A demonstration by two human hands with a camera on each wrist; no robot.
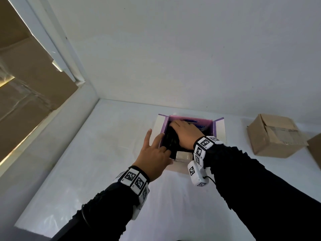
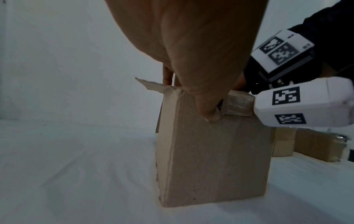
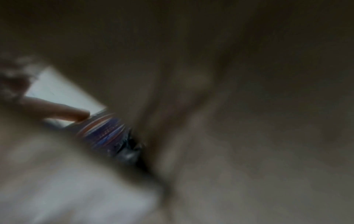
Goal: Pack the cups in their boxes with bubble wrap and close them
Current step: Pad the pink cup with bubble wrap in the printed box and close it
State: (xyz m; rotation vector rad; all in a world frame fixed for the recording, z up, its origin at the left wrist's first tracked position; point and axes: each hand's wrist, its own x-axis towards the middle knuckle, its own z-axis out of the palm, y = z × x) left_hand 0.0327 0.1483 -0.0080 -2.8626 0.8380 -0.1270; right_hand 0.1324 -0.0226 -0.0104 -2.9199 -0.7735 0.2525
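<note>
Hands pressing a dark bundle into an open box

Right hand [image 1: 185,134] lies flat on a dark bundle [image 1: 171,140] inside the open box [image 1: 215,126]. Left hand [image 1: 153,154], fingers spread, steadies its near wall. Flaps remain open. 2 brown boxes [image 1: 274,136] sit nearby, seemingly closed. No cup visible.

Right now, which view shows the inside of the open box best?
Head view: it looks down into the open box, with its purple lining, dark contents and the right hand inside. Left wrist shows only its cardboard outside. Right wrist is blurred, nearly all hand.
</note>
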